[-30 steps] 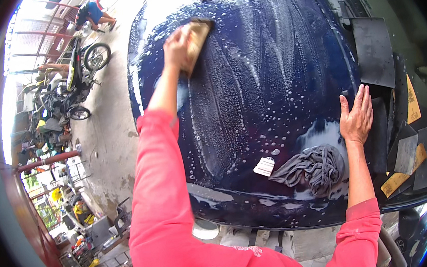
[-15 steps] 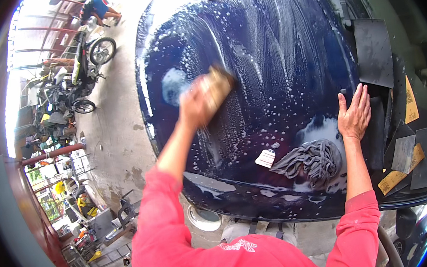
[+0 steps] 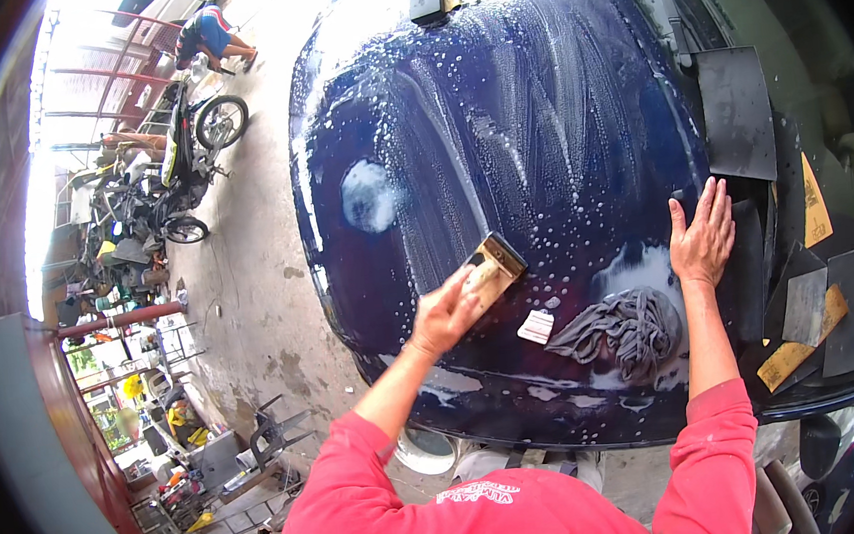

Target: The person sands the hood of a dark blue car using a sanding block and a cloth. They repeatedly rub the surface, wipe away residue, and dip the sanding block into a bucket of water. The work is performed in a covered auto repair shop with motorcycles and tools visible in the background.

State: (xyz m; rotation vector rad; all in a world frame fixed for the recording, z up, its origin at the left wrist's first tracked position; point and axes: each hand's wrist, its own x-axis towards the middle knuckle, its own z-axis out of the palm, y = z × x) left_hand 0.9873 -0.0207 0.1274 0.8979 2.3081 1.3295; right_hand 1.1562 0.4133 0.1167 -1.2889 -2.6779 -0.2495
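Left fingers (image 3: 455, 305) gripping tan block (image 3: 495, 276) | extends forward-right past fingertips | right fingers (image 3: 712, 212) flat at hood (image 3: 553, 212) edge

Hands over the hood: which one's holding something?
The left hand: its grip is closed on a tan, dark-ended block. The right hand lies flat, palm down, holding nothing.

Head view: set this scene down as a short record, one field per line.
Surface: dark blue car hood, wet, speckled with drops
Left hand: holds tan block with dark edge
Right hand: palm down at hood's right edge, fingers extended
Cloth: grey, bunched on hood
White piece: small, left of cloth
Far end: black block on hood
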